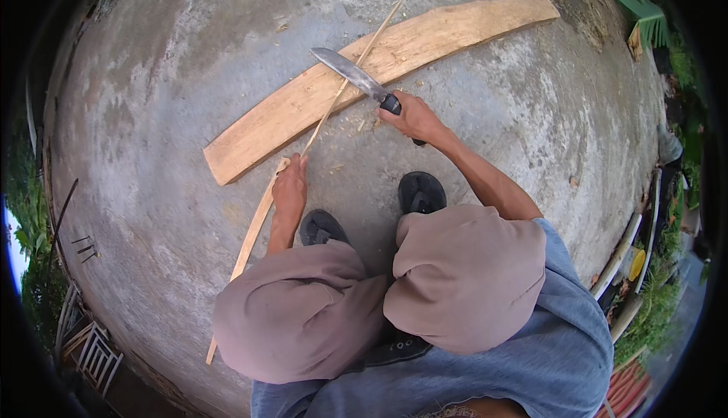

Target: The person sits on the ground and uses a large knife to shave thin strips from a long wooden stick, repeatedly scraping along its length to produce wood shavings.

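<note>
My right hand is closed around the black handle of a large broad-bladed knife. The grey blade points up and left, crossing a thin wooden strip above a long wooden plank. My left hand grips the near end of this thin strip, whose far end reaches past the plank's far edge. A wider, pale wooden strip also runs from my left hand back beside my left knee. Whether the two strips are one piece, I cannot tell, as my fingers hide where they meet.
The plank lies slantwise on rough grey concrete ground. Small wood shavings are scattered near it. My feet in dark sandals stand just in front. Plants and pale poles line the right edge; a white slatted frame is at lower left.
</note>
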`<state>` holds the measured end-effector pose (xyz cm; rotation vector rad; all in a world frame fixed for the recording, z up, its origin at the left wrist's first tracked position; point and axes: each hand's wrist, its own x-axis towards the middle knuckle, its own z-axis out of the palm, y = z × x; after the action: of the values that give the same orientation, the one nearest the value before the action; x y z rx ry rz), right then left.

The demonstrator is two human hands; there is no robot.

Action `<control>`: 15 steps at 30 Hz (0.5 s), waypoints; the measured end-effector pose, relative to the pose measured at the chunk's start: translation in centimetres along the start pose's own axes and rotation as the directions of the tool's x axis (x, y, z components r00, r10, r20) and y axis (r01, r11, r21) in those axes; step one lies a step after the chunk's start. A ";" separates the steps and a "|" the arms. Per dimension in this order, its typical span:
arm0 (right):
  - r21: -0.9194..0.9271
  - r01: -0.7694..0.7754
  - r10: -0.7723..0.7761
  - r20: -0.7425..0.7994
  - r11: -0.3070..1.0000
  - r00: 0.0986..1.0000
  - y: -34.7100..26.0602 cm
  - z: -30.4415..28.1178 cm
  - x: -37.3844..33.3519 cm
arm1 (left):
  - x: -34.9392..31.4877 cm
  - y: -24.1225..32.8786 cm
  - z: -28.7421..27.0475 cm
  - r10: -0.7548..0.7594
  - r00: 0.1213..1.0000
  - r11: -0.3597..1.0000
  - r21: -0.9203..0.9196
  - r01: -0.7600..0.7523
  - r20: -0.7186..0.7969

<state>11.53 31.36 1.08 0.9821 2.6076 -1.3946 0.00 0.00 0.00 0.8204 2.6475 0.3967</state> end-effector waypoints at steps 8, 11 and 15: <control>0.408 0.065 0.078 -0.325 0.911 0.943 -1.1 -0.9 -0.8 | -0.2 1.3 1.6 0.028 1.000 0.998 -0.056 -0.028 0.002; -0.120 0.077 -0.071 0.057 0.990 0.996 1.5 1.2 0.0 | -0.2 -0.7 0.5 0.046 0.999 0.999 -0.018 -0.046 -0.025; 0.285 -0.086 0.106 -0.056 0.955 0.993 -2.1 -0.1 -1.2 | 0.2 -0.4 0.1 0.055 0.997 0.998 -0.029 -0.057 -0.060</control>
<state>11.36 29.98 3.08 1.1918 2.4115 -1.7726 -0.31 -0.17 -0.27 0.8875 2.6705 0.4821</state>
